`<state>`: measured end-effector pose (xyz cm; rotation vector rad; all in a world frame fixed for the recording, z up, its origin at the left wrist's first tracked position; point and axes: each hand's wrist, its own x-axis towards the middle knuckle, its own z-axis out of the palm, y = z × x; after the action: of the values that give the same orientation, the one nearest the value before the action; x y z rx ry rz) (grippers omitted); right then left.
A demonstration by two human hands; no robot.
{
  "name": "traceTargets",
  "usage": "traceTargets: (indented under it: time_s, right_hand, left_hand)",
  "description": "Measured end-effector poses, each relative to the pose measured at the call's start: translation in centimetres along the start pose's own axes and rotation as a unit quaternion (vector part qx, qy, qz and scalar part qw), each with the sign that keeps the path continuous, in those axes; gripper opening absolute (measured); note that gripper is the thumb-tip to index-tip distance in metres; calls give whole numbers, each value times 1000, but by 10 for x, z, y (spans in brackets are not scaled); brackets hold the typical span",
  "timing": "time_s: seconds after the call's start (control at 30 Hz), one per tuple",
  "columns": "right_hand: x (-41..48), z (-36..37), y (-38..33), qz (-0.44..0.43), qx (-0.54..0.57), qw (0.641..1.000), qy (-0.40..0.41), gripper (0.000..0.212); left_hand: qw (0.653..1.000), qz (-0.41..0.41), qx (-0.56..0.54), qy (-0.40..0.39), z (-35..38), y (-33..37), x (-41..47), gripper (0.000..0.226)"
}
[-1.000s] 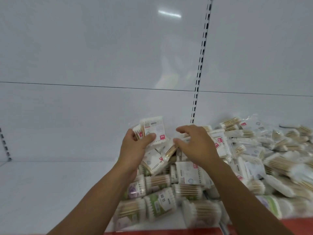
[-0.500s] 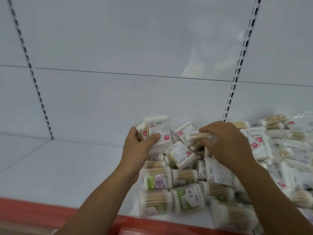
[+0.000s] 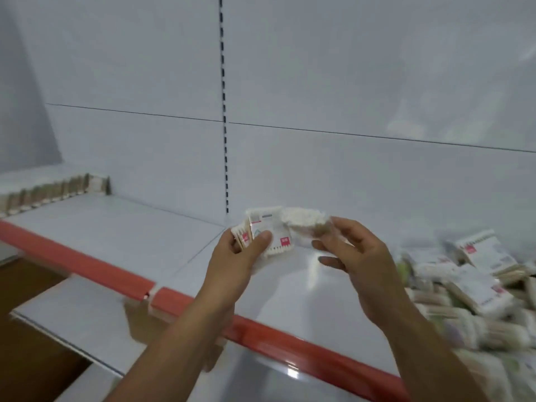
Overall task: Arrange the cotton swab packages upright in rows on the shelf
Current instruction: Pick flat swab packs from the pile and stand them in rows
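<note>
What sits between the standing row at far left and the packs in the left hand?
Nothing: the head view shows only bare white shelf between the standing row and the held packs.

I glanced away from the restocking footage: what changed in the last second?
The right hand took one clear packet of cotton swabs from the loose heap of packets, and both hands moved left, off the heap, over the white shelf. The left hand holds its small stack of white swab packets as before.
</note>
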<state>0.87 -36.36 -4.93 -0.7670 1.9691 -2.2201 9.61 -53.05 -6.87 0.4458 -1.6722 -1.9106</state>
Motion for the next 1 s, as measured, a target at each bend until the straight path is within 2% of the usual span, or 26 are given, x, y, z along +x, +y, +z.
traceTargets:
  time_s: [0.1, 0.2, 0.3, 0.47, 0.57, 0.67, 0.73, 0.87, 1.0]
  right_hand:
    - [-4, 85, 11, 13, 45, 997, -60, 17]
    - [-15, 171, 22, 27, 76, 993, -82, 17]
    - [-26, 239, 33, 51, 101, 988, -106, 12]
    - [-28, 326, 52, 133, 155, 966, -161, 38]
    - [-25, 373, 63, 179, 189, 948, -180, 46]
    - [-26, 418, 77, 199, 213, 934, -205, 32]
    - [-21, 448, 87, 187, 197, 940, -205, 28]
    - [15, 508, 101, 143, 164, 965, -149, 31]
    - [54, 559, 103, 127, 155, 971, -134, 28]
  left_hand:
    - [999, 9, 16, 37, -79, 11, 0, 31]
    - [997, 11, 26, 68, -159, 21, -6, 31]
    - [996, 6, 38, 81, -229, 30, -13, 40]
    - [991, -8, 37, 126, -316, 30, -18, 44]
    - [987, -13, 34, 159, -359, 26, -16, 49]
    - [987, -12, 43, 153, -400, 24, -1, 49]
    - [988, -9, 48, 146, -426, 25, 19, 47]
    - [987, 2, 55, 153, -480, 29, 80, 49]
    - [990, 6, 69, 126, -521, 46, 145, 47]
